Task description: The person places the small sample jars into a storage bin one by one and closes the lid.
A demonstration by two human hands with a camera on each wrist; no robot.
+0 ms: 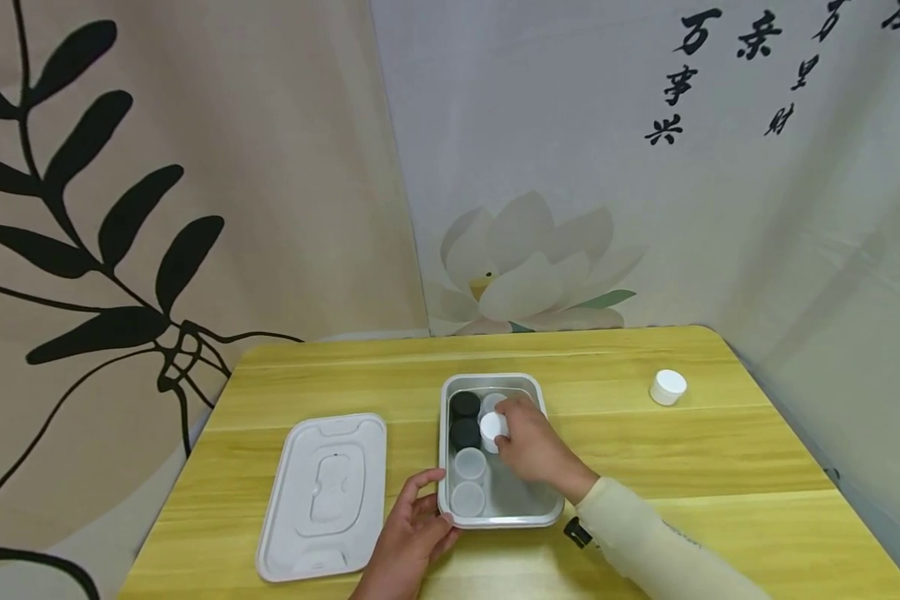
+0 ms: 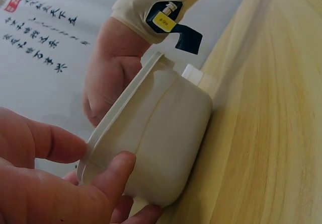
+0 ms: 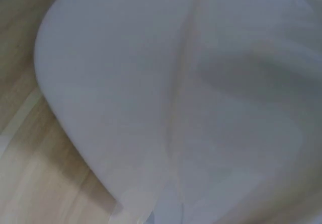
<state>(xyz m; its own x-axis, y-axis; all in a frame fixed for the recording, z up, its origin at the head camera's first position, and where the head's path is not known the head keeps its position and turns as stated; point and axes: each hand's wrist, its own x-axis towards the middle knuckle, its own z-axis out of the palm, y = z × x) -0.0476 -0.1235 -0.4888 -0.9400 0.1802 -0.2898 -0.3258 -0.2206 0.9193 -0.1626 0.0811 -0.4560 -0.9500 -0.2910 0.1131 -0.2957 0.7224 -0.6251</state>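
Observation:
A pale rectangular box (image 1: 525, 500) with a metallic-looking inside stands on the table. My left hand (image 1: 420, 525) grips its near left corner; in the left wrist view the fingers (image 2: 58, 142) bend around the rim and outer wall. Over the box, my right hand (image 1: 532, 442) pinches a white round cap (image 1: 493, 429) between thumb and fingertips. Two black round caps (image 1: 464, 433) sit along the left wall, with two translucent whitish round pieces (image 1: 468, 498) nearer me. Another whitish piece (image 1: 492, 403) is partly hidden behind the held cap. The right wrist view is filled by the blurred box wall (image 3: 110, 98).
A white lid (image 1: 326, 500) lies flat on the wooden table (image 1: 720, 517), left of the box. A lone white cap (image 1: 668, 387) stands to the far right. Printed curtains (image 1: 307, 167) hang behind the table's back edge.

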